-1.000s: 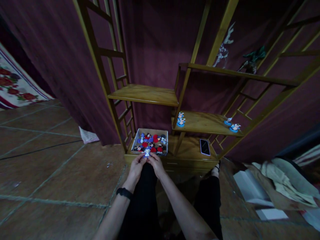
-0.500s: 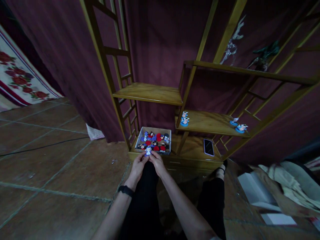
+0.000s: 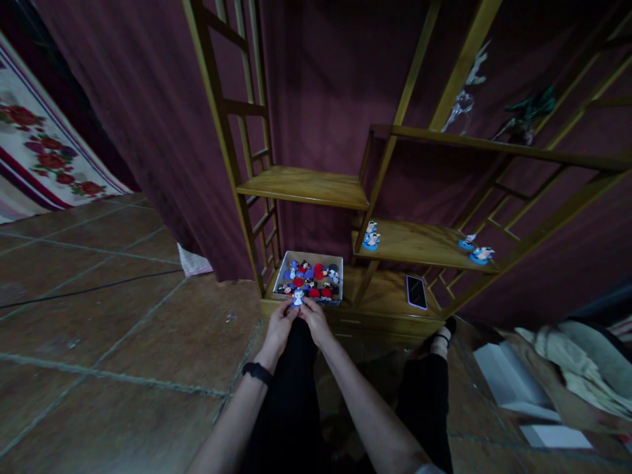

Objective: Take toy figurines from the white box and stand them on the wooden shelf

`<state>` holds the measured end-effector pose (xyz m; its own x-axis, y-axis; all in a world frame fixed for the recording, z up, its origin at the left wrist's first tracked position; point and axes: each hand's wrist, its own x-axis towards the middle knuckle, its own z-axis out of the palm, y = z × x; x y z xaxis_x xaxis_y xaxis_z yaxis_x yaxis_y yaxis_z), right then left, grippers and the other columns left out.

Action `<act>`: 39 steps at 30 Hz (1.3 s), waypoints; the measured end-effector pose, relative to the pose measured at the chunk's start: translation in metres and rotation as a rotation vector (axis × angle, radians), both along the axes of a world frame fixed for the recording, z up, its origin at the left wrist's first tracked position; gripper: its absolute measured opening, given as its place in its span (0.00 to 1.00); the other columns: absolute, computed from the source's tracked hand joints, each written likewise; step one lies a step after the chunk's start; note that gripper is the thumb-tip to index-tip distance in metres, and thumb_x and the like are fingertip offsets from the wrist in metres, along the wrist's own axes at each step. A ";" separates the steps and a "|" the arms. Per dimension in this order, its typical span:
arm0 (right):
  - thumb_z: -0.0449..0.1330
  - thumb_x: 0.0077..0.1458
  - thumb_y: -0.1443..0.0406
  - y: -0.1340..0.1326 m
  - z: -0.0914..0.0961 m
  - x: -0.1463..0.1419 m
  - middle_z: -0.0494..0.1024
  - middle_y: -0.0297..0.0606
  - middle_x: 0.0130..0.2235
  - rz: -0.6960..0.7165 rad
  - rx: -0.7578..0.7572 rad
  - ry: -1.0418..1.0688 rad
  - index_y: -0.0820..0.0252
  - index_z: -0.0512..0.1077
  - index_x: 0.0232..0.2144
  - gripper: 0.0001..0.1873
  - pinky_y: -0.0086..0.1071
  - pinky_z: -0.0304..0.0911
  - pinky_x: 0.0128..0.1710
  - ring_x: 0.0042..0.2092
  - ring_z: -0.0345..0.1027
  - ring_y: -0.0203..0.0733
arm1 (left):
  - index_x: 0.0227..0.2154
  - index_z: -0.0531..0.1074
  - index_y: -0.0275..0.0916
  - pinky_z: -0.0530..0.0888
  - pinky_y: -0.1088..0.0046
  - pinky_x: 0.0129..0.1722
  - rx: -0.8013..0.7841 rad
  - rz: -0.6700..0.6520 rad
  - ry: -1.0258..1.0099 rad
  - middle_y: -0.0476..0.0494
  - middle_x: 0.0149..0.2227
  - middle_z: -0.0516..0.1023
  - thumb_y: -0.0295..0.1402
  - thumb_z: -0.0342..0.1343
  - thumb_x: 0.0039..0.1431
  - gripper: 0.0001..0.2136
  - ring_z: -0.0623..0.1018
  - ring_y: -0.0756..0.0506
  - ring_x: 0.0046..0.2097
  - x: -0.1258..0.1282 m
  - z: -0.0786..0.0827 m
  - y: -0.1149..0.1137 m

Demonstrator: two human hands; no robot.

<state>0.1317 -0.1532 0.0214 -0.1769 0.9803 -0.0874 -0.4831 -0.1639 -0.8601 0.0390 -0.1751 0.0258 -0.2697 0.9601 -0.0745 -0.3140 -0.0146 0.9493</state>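
Note:
Between the fingertips of both hands is a small white and purple figurine [image 3: 297, 297], held upright just in front of a shallow cardboard box. My left hand [image 3: 280, 322] pinches it from the left, with a black band on that wrist. From the other side, my right hand [image 3: 315, 318] closes on it too. The open box [image 3: 340, 280] sits on the low wooden shelf and contains several figurines [image 3: 323, 271] on red, purple and black bases. Its front wall is partly covered by the held figurine.
A middle shelf [image 3: 419, 243] carries several figurines [image 3: 372, 241] on blue bases at its two ends. Below it lies a phone [image 3: 416, 292]. An upper shelf [image 3: 316, 187] stands left of it. White boxes [image 3: 513, 382] and cloth are on the floor at right.
The view has shifted slightly, so the shelves and box appear a little further right. Both hands still hold the figurine in front of the box.

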 end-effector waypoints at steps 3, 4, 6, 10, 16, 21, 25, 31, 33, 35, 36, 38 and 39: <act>0.62 0.40 0.61 0.000 0.001 0.003 0.75 0.38 0.38 -0.017 -0.017 -0.029 0.61 0.72 0.39 0.20 0.38 0.62 0.43 0.38 0.69 0.42 | 0.40 0.72 0.35 0.64 0.64 0.46 0.003 -0.026 -0.012 0.44 0.34 0.76 0.34 0.63 0.37 0.23 0.73 0.46 0.37 0.002 -0.002 0.003; 0.62 0.40 0.61 0.000 0.002 0.005 0.75 0.38 0.38 -0.016 -0.021 -0.032 0.61 0.72 0.39 0.20 0.38 0.62 0.43 0.38 0.69 0.41 | 0.41 0.71 0.35 0.64 0.63 0.46 0.005 -0.033 -0.017 0.44 0.34 0.76 0.34 0.63 0.37 0.23 0.73 0.46 0.37 0.002 -0.003 0.005; 0.63 0.39 0.61 0.000 0.005 0.008 0.75 0.38 0.38 -0.008 -0.029 -0.027 0.61 0.72 0.39 0.20 0.38 0.62 0.43 0.38 0.68 0.40 | 0.41 0.71 0.35 0.64 0.63 0.46 0.005 -0.040 -0.026 0.44 0.34 0.76 0.34 0.63 0.38 0.23 0.73 0.46 0.37 0.003 -0.005 0.007; 0.63 0.39 0.61 -0.003 0.010 0.011 0.74 0.38 0.39 0.001 -0.021 0.004 0.61 0.71 0.39 0.21 0.38 0.62 0.44 0.39 0.68 0.39 | 0.41 0.71 0.35 0.64 0.63 0.47 0.008 -0.060 -0.019 0.43 0.35 0.76 0.33 0.62 0.38 0.22 0.73 0.45 0.38 0.003 -0.007 0.009; 0.64 0.39 0.61 -0.006 0.013 0.011 0.74 0.38 0.39 -0.005 -0.016 0.001 0.60 0.72 0.38 0.20 0.38 0.62 0.45 0.39 0.68 0.39 | 0.39 0.72 0.36 0.63 0.62 0.49 0.025 -0.010 0.113 0.42 0.38 0.76 0.33 0.61 0.39 0.19 0.72 0.43 0.42 0.004 -0.009 0.010; 0.64 0.39 0.61 -0.006 0.011 0.014 0.74 0.39 0.39 -0.033 -0.027 0.020 0.61 0.72 0.37 0.20 0.38 0.64 0.43 0.39 0.69 0.40 | 0.38 0.72 0.36 0.63 0.61 0.48 0.016 -0.048 0.053 0.42 0.37 0.76 0.33 0.61 0.39 0.19 0.73 0.43 0.41 0.008 -0.010 0.010; 0.65 0.38 0.61 -0.006 0.009 0.018 0.74 0.38 0.38 -0.057 -0.050 0.029 0.61 0.71 0.38 0.21 0.39 0.64 0.43 0.38 0.69 0.40 | 0.39 0.72 0.36 0.63 0.62 0.48 0.013 -0.061 -0.021 0.42 0.37 0.76 0.32 0.61 0.39 0.19 0.73 0.44 0.41 0.011 -0.008 0.012; 0.65 0.37 0.62 -0.004 0.009 0.019 0.75 0.37 0.35 -0.071 -0.073 0.067 0.61 0.71 0.36 0.20 0.39 0.65 0.42 0.36 0.69 0.39 | 0.38 0.72 0.37 0.64 0.63 0.48 -0.003 -0.121 -0.049 0.44 0.37 0.76 0.32 0.62 0.39 0.19 0.73 0.45 0.40 0.010 -0.007 0.014; 0.65 0.37 0.63 -0.004 0.011 0.018 0.75 0.37 0.35 -0.069 -0.084 0.054 0.61 0.72 0.36 0.19 0.39 0.65 0.42 0.36 0.69 0.39 | 0.38 0.72 0.37 0.64 0.63 0.48 -0.001 -0.110 -0.041 0.44 0.37 0.76 0.32 0.62 0.38 0.19 0.73 0.45 0.40 0.009 -0.007 0.014; 0.65 0.37 0.63 -0.005 0.013 0.016 0.75 0.37 0.35 -0.056 -0.083 0.038 0.61 0.72 0.35 0.19 0.39 0.64 0.43 0.37 0.69 0.40 | 0.38 0.72 0.36 0.64 0.63 0.48 0.000 -0.095 -0.029 0.43 0.37 0.76 0.33 0.62 0.38 0.19 0.73 0.45 0.40 0.008 -0.007 0.014; 0.65 0.37 0.63 -0.005 0.014 0.016 0.75 0.37 0.35 -0.050 -0.078 0.034 0.61 0.72 0.35 0.19 0.39 0.64 0.43 0.37 0.69 0.40 | 0.38 0.72 0.36 0.64 0.63 0.48 0.001 -0.089 -0.023 0.43 0.37 0.76 0.33 0.62 0.38 0.19 0.73 0.44 0.40 0.008 -0.007 0.013; 0.65 0.37 0.62 -0.005 0.015 0.015 0.74 0.37 0.35 -0.046 -0.072 0.036 0.61 0.72 0.35 0.19 0.39 0.64 0.43 0.37 0.69 0.41 | 0.37 0.73 0.36 0.63 0.62 0.48 0.004 -0.085 -0.006 0.42 0.37 0.76 0.33 0.62 0.38 0.18 0.73 0.44 0.41 0.007 -0.008 0.013; 0.65 0.37 0.63 -0.005 0.015 0.014 0.74 0.37 0.35 -0.048 -0.074 0.038 0.61 0.72 0.35 0.19 0.39 0.64 0.42 0.37 0.69 0.41 | 0.37 0.73 0.36 0.63 0.62 0.48 0.005 -0.082 0.004 0.42 0.37 0.76 0.33 0.61 0.38 0.18 0.73 0.44 0.41 0.007 -0.008 0.013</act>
<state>0.1460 -0.1580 0.0361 -0.1345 0.9788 -0.1545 -0.5238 -0.2025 -0.8274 0.0459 -0.1624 0.0176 -0.1906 0.9793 -0.0682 -0.3101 0.0058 0.9507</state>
